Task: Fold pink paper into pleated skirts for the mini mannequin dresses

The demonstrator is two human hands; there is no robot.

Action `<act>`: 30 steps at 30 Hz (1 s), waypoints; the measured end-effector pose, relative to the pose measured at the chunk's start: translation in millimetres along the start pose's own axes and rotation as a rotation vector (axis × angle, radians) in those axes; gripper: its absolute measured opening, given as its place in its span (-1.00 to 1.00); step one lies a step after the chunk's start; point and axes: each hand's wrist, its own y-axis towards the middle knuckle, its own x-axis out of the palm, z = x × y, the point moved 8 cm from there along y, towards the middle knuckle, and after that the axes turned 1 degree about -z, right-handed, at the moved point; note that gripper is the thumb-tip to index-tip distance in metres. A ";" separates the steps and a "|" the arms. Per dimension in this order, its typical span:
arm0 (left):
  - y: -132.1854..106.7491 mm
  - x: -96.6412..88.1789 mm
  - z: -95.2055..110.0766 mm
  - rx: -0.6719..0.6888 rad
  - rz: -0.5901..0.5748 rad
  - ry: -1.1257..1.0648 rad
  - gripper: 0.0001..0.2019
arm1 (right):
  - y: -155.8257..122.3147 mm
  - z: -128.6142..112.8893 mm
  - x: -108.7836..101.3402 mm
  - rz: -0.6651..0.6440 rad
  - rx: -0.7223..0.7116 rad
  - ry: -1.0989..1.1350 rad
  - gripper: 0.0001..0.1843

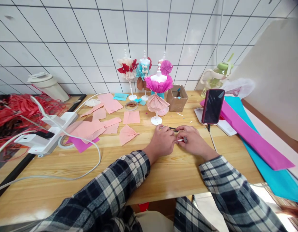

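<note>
My left hand (163, 141) rests on the wooden table with its fingers curled; what they hold, if anything, is hidden. Close beside it, my right hand (191, 140) pinches a small thin white piece (180, 140) whose kind I cannot make out. A slim dark tool (173, 129) shows beyond the fingertips, between both hands. Just past my left hand stands a small white mannequin (158, 77) on a round base, dressed in a magenta ruffle and a pale pink gathered skirt (157, 102). A fan-shaped pink paper piece (128, 135) lies to the left.
Pink paper sheets (88, 129) are spread at left, near a white power strip (52, 133) and looping cable. More dressed mannequins (144, 72) and a cardboard box (177, 98) stand behind. At right are a propped phone (213, 106), a bottle (215, 79) and a magenta paper roll (257, 137).
</note>
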 end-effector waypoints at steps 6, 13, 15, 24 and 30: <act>-2.0 4.7 -5.7 -0.111 0.002 -0.082 -0.85 | -0.5 -13.2 0.4 0.010 -0.091 -0.039 -0.90; -6.6 4.8 -4.8 -0.194 0.047 -0.161 -0.85 | -12.1 -36.0 2.2 0.052 -0.368 -0.227 -0.80; -7.1 6.7 -5.6 -0.202 0.046 -0.180 -0.85 | -13.7 -36.4 2.0 0.065 -0.387 -0.241 -0.78; -11.9 -2.1 -48.1 -0.331 0.196 -0.318 -0.84 | -19.5 -35.3 5.8 0.045 -0.382 -0.319 -0.79; -31.5 -15.4 -66.2 -0.391 0.342 -0.961 -0.80 | -17.0 -24.8 3.3 0.100 -0.261 -0.368 -0.76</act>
